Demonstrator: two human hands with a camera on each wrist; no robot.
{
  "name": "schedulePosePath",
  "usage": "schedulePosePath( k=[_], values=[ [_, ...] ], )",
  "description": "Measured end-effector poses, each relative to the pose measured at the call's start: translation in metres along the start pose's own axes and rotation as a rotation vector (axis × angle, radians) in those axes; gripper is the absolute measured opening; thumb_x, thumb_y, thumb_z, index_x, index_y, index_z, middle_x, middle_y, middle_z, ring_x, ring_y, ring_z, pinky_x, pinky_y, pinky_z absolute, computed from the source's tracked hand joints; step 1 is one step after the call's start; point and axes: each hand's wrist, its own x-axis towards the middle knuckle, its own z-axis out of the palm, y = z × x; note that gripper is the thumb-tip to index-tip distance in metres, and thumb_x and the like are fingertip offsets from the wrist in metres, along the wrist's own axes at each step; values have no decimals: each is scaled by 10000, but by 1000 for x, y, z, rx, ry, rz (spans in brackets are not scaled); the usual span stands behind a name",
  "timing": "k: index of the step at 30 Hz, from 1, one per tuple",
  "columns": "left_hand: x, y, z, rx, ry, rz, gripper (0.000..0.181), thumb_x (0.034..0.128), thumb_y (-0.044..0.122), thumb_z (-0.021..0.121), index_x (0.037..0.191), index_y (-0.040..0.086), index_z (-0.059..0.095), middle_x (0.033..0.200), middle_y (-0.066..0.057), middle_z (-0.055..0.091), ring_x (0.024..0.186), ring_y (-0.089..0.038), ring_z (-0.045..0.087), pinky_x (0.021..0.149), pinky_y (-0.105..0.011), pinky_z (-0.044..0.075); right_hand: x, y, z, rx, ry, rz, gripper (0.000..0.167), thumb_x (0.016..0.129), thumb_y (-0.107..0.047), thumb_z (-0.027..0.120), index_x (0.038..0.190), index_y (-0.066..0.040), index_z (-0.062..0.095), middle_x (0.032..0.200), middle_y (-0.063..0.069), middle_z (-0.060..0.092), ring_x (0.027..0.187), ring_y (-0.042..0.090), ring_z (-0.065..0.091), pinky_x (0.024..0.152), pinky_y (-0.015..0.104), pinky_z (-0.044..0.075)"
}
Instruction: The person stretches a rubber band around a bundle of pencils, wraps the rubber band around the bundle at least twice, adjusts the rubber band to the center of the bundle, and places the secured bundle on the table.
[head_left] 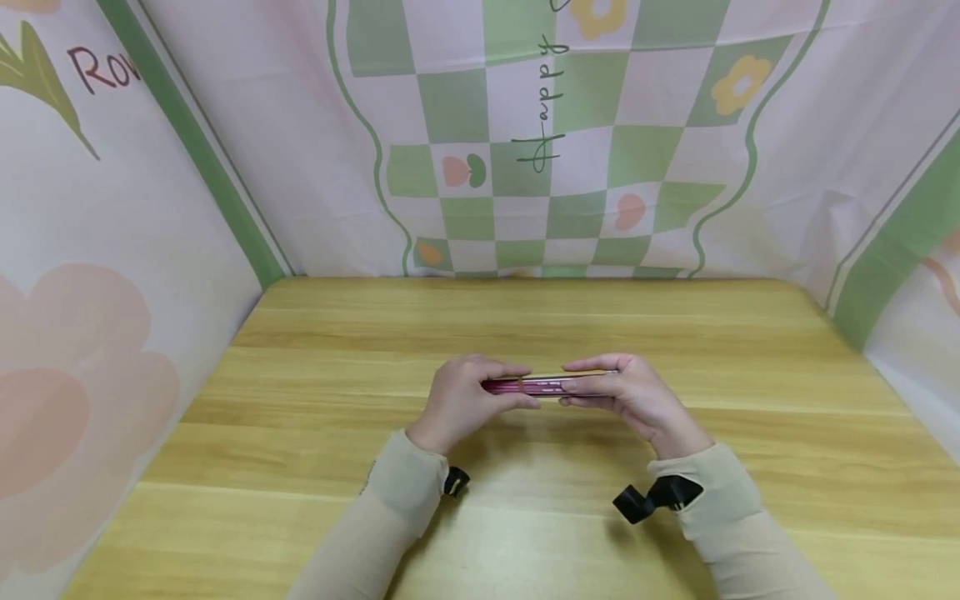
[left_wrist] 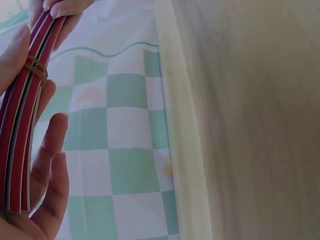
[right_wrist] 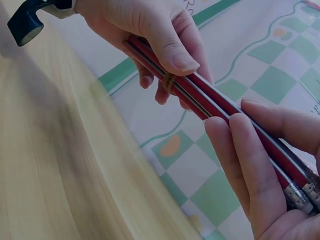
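Both hands hold a bundle of red-and-black striped pencils [head_left: 546, 386] level above the table. My left hand [head_left: 467, 396] grips one end, thumb on the near side and fingers on the far side. A tan rubber band [right_wrist: 169, 84] is wound round the bundle, close to the left thumb. Toward the other end, my right hand [head_left: 637, 396] pinches the pencils between thumb and fingers. Silvery metal ferrules [right_wrist: 298, 196] show at that end in the right wrist view, partly hidden by the right hand.
The hands are over the middle of a wood-grain table [head_left: 525, 325]. Behind it hangs a green-and-white checked cloth [head_left: 517, 167], with more printed cloth at both sides. A black strap device [head_left: 652, 498] is on the right wrist, another [head_left: 456, 482] on the left.
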Motion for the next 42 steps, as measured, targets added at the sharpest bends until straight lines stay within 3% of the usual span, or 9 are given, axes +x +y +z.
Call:
schedulePosePath(
  k=[4, 9, 15, 22, 35, 42],
  values=[
    [1, 0, 0, 15, -14, 0, 449, 709, 430, 860, 1099, 222, 777, 1013, 65, 771, 815, -76, 663, 703, -219, 489, 0, -1, 0, -5, -2, 1, 283, 880, 115, 629, 919, -128, 770, 911, 108, 751, 800, 204, 753, 780, 273, 598],
    [2, -1, -6, -39, -85, -50, 502, 735, 430, 843, 1163, 188, 746, 1075, 39, 760, 849, -88, 657, 748, -237, 503, -1, -3, -1, -8, 2, 9, 274, 883, 103, 634, 927, -133, 767, 914, 109, 744, 799, 204, 753, 783, 265, 596],
    [2, -2, -15, -79, -134, -93, 425, 782, 391, 822, 1140, 174, 745, 1053, 18, 753, 823, -80, 640, 722, -225, 509, -1, -4, -1, 12, 3, 9, 281, 883, 111, 629, 928, -129, 769, 917, 113, 743, 796, 205, 755, 785, 262, 595],
    [3, -1, -11, -30, -97, -15, 401, 788, 356, 830, 1114, 135, 754, 1027, 14, 758, 850, -110, 631, 742, -249, 494, 0, -3, 0, 13, -5, -4, 285, 877, 117, 630, 922, -126, 773, 910, 107, 752, 796, 211, 755, 782, 272, 597],
    [1, 1, -5, 91, -35, 49, 422, 763, 399, 834, 1076, 122, 773, 990, 21, 771, 806, -109, 648, 689, -225, 497, 0, 1, 1, -8, 16, -4, 260, 881, 93, 649, 928, -131, 772, 907, 103, 758, 797, 208, 754, 772, 276, 600],
    [0, 0, 1, 88, 14, 79, 418, 739, 379, 851, 1053, 112, 782, 985, -2, 776, 842, -138, 683, 728, -276, 537, 0, 1, 1, -5, 21, -1, 273, 882, 102, 639, 920, -133, 773, 903, 98, 758, 794, 205, 754, 767, 271, 601]
  ],
)
